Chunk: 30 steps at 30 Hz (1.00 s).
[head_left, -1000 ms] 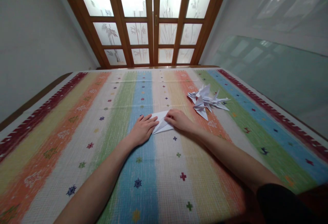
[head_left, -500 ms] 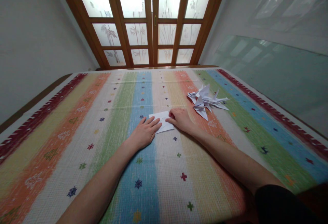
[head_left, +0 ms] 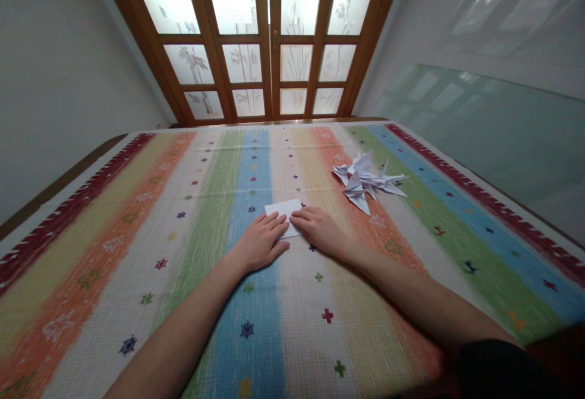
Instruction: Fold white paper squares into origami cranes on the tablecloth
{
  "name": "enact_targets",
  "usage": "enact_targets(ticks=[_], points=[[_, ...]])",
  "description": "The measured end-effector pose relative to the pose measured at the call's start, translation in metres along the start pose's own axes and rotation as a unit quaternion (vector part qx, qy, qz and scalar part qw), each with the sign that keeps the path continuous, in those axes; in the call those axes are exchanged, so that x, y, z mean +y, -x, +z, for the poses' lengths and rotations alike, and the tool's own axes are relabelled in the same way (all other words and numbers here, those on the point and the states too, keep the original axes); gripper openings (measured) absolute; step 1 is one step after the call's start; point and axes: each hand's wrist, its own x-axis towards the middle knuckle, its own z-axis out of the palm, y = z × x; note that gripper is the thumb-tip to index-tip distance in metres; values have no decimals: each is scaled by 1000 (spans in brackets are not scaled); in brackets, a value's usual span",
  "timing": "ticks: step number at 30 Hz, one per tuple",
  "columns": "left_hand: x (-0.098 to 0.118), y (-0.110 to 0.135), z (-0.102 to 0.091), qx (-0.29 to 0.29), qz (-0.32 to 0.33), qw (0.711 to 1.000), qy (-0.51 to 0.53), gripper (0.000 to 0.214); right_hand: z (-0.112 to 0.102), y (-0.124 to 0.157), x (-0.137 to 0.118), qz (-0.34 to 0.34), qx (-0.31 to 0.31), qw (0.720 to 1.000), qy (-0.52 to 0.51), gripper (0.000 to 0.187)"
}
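A small white folded sheet of paper (head_left: 283,208) lies flat on the striped tablecloth (head_left: 137,253) near the middle. My left hand (head_left: 258,242) rests palm down with fingers stretched out, its fingertips on the paper's near left edge. My right hand (head_left: 319,228) lies flat beside it, fingers extended and pressing the paper's near right edge. The near part of the sheet is hidden under both sets of fingers.
A pile of folded white paper cranes (head_left: 365,180) sits to the right of the sheet on the orange and green stripes. Wooden doors with frosted glass panes (head_left: 269,39) stand beyond the table's far edge. A glass-topped surface (head_left: 493,125) runs along the right.
The sheet went from a raised triangular flap to lying flat. Both hands slid toward me along it, and now press its near edge.
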Motion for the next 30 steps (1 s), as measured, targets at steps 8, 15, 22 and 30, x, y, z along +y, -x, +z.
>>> enact_targets(ticks=[8, 15, 22, 30], points=[[-19, -7, 5, 20, -26, 998, 47, 37, -4, 15, -23, 8, -30, 999, 13, 38], [-34, -17, 4, -1, -44, 999, 1, 38, -2, 17, -49, 2, -53, 998, -43, 72], [-39, -27, -2, -52, -46, 997, -15, 42, 9, 12, -72, -48, -41, 994, -86, 78], [-32, -32, 6, 38, -51, 998, -18, 40, 5, 8, -41, 49, 81, 975, -201, 64]])
